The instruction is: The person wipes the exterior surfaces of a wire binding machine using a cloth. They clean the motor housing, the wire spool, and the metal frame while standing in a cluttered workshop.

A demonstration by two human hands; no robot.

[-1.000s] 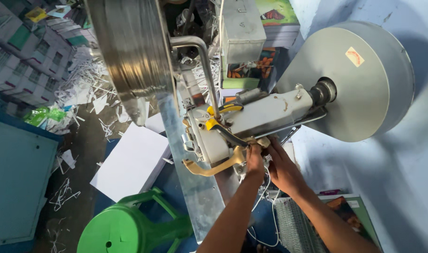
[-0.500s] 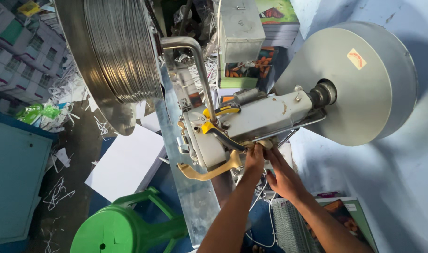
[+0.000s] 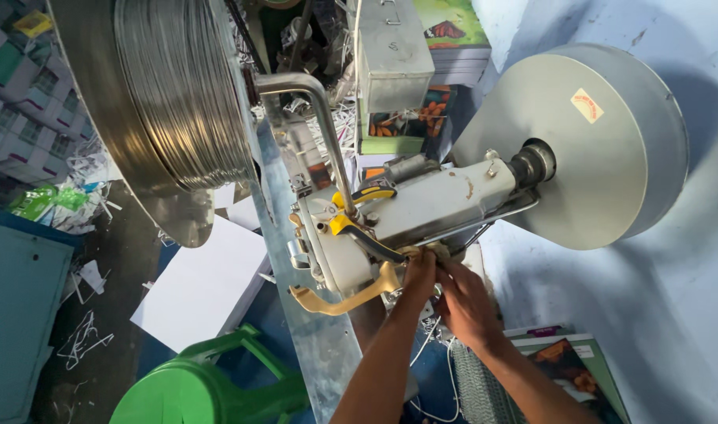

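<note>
A cream-coloured stitching machine head (image 3: 422, 208) lies across the middle, joined to a large grey disc cover (image 3: 602, 149). Yellow-handled pliers (image 3: 359, 224) rest on the head. A brass-coloured lever (image 3: 339, 298) curves below it. My left hand (image 3: 418, 276) has its fingers pinched on a small brass-coloured fitting (image 3: 426, 251) at the underside of the head. My right hand (image 3: 467, 302) is close beside it, fingers curled onto the same spot. What exactly the fingertips grip is hidden.
A big spool of steel wire (image 3: 178, 102) stands at upper left on a bent tube arm (image 3: 324, 126). Below are a galvanised metal strip (image 3: 312, 345), white sheets (image 3: 202, 286), a green plastic stool (image 3: 194, 389), a teal cabinet (image 3: 13, 314) and printed books (image 3: 567, 365).
My view has shifted so the wire spool fills more of the upper left. Both hands stay at the same spot under the machine head, with only small finger movements.
</note>
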